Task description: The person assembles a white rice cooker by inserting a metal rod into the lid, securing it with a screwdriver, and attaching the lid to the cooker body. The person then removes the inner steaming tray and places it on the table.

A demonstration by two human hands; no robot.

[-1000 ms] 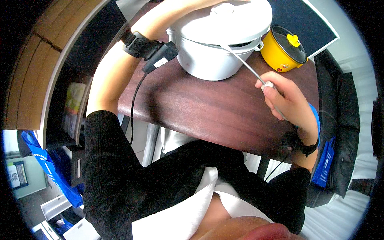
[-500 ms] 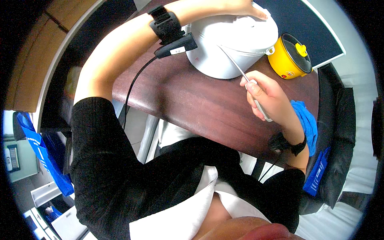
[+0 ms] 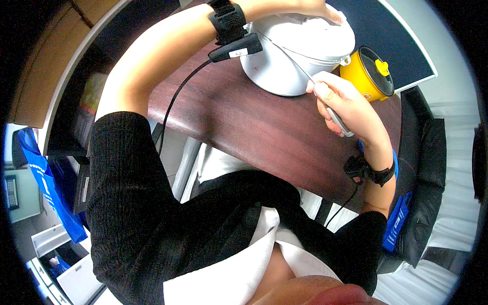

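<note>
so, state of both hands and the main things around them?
White pail: on the table, covered.
Pail lid: on; can't tell if sealed.
Left hand: on the lid, partly out of frame.
Right hand: closed around the tool.
Tool: held, shaft angled toward the pail; contact unclear.
Yellow pot: lidded; power can't be told.

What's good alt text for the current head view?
A person's right hand grips a long, thin tool that slants across the front of a white bucket, while the left hand is on its lid. A yellow pot stands to the bucket's right on a brown table.
</note>
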